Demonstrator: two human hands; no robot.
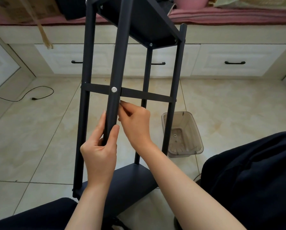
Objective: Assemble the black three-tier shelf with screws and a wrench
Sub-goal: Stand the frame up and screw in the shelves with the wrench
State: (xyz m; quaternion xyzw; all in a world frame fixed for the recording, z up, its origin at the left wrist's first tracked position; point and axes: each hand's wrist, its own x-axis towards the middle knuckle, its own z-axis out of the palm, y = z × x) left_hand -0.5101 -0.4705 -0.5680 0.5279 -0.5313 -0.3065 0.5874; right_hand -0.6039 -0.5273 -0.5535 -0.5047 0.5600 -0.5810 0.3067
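The left hand (100,146) gripped the shelf's front post (116,83); at its two o'clock, the right hand (135,122) pinched a small, unidentifiable metal piece (121,102).

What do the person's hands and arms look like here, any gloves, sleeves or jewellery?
Both the left hand and the right hand are bare: no gloves, and no rings, watch or bracelet visible. Both forearms are uncovered right down to the bottom edge of the frame, so no sleeves show. Fingernails look short and unpainted. The only clothing in view is dark navy trousers over the knees.
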